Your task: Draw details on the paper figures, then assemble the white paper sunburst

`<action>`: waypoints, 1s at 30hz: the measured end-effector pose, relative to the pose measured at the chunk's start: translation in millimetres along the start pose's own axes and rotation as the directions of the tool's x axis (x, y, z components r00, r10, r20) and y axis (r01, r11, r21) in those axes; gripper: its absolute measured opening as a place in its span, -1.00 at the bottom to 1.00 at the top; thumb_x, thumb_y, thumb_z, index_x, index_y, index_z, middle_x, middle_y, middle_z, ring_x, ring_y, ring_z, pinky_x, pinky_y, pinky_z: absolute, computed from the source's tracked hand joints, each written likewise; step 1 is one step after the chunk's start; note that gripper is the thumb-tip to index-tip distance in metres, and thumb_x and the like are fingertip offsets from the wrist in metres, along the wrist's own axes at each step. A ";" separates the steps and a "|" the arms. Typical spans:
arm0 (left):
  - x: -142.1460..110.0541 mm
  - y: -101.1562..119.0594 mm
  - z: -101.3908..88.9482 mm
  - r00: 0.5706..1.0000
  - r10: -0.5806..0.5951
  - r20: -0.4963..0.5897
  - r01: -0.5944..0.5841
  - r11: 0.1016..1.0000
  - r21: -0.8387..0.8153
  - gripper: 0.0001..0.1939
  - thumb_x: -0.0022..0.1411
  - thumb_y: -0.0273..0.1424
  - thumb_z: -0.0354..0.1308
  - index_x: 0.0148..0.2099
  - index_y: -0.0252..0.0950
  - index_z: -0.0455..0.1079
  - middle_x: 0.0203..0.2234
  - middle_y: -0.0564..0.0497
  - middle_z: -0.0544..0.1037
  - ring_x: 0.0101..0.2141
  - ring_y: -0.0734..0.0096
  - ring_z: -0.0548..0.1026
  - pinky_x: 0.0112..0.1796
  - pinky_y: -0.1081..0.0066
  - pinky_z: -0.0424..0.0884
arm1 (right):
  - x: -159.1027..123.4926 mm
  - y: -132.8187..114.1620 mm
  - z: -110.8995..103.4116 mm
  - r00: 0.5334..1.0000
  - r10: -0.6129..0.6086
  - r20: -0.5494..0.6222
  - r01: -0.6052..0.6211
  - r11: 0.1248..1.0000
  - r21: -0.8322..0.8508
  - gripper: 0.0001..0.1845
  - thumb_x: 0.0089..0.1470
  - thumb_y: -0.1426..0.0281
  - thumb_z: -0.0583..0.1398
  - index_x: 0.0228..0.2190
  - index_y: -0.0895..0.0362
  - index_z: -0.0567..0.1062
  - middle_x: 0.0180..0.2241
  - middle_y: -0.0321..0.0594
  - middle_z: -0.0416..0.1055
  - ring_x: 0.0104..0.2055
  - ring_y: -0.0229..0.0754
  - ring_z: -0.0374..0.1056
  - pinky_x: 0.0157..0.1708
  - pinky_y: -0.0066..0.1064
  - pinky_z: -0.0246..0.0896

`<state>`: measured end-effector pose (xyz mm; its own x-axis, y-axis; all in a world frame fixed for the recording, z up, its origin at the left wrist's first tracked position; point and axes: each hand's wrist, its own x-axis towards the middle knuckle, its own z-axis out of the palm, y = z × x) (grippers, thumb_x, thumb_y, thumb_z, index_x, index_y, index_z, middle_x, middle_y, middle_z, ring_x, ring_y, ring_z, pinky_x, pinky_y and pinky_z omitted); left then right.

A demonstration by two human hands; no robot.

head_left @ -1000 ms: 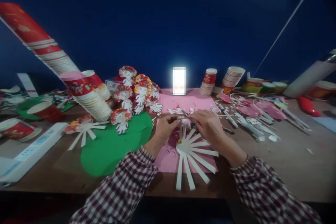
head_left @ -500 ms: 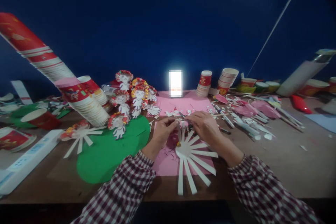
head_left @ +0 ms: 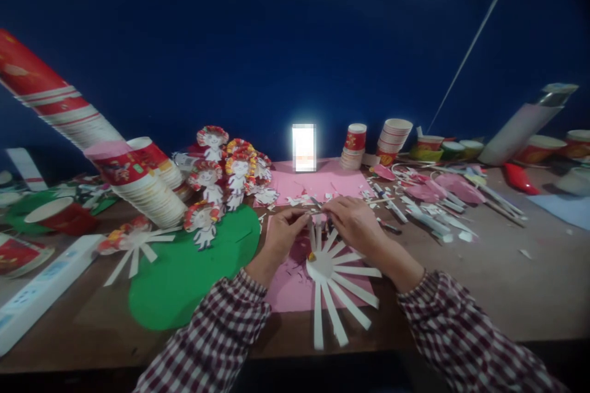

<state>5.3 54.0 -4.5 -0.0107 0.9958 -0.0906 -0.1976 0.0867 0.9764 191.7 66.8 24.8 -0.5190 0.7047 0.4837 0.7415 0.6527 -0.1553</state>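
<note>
A paper cup cut into white strips (head_left: 322,268) is fanned out flat, its round base in the middle and a small yellow-red curl at its left side. Just beyond it, my left hand (head_left: 284,234) pinches the end of a far strip between thumb and fingers. My right hand (head_left: 356,224) is closed on the same strip from the other side, fingertips close to the left ones. Whether a thin stick lies in the pinch is too small to tell. Under the cup lies a pink sheet (head_left: 288,295), scattered with dark bits.
Left of my hands, paper dolls with curled red-yellow rims (head_left: 237,172) stand by a green mat (head_left: 184,288). Leaning stacks of paper cups (head_left: 138,181) and a white power strip (head_left: 50,288) are farther left. Pens and scraps (head_left: 428,221) lie right; a bright phone (head_left: 304,147) stands behind.
The whole view has shifted slightly, so the table things appear a little farther left. Both hands keep their pinch on the strip, with only small finger movement.
</note>
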 end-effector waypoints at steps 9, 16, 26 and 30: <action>5.2 -11.5 -0.3 0.997 0.075 0.009 -0.076 0.996 0.042 -0.71 -0.05 -0.25 0.33 -0.29 -0.35 0.54 -0.52 0.02 0.55 -0.56 0.55 0.43 -0.51 0.54 0.37 | 0.1 -4.9 -0.8 1.000 -0.002 0.028 0.002 1.000 -0.011 -0.87 0.21 0.35 0.10 -0.27 0.12 0.43 -0.26 -0.16 0.48 -0.19 -0.12 0.35 -0.17 -0.32 0.08; 5.8 -13.1 0.2 0.995 0.103 -0.016 -0.101 0.991 0.085 -0.76 -0.04 -0.34 0.32 -0.29 -0.35 0.54 -0.50 0.01 0.57 -0.51 0.51 0.46 -0.46 0.52 0.40 | -0.7 -5.1 -5.6 0.997 -0.034 0.062 0.033 0.999 0.017 -0.73 0.21 0.34 0.12 -0.05 0.09 0.40 -0.17 -0.12 0.51 -0.13 -0.08 0.39 -0.08 -0.25 0.08; 2.7 -14.3 2.5 0.980 0.181 0.087 -0.195 0.962 0.193 -0.76 0.04 -0.33 0.27 -0.23 -0.33 0.57 -0.42 -0.02 0.61 -0.48 0.49 0.47 -0.46 0.53 0.40 | -2.6 -6.3 0.0 0.998 -0.048 0.040 0.043 0.992 0.118 -0.77 0.19 0.39 0.15 -0.10 0.08 0.45 -0.19 -0.16 0.53 -0.11 -0.11 0.40 -0.03 -0.25 0.10; 1.6 -12.8 2.3 0.975 0.188 0.121 -0.211 0.953 0.216 -0.74 0.06 -0.30 0.26 -0.21 -0.34 0.57 -0.40 -0.05 0.61 -0.45 0.44 0.49 -0.42 0.49 0.42 | -2.0 -7.5 1.7 0.998 -0.050 0.032 0.046 0.992 0.114 -0.79 0.15 0.42 0.19 -0.14 0.08 0.49 -0.24 -0.18 0.54 -0.13 -0.12 0.41 -0.04 -0.27 0.12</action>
<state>10.1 54.5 -16.7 0.0710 0.9903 0.1191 0.0260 -0.1212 0.9923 186.4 61.0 23.6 -0.5685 0.6799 0.4632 0.6637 0.7117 -0.2302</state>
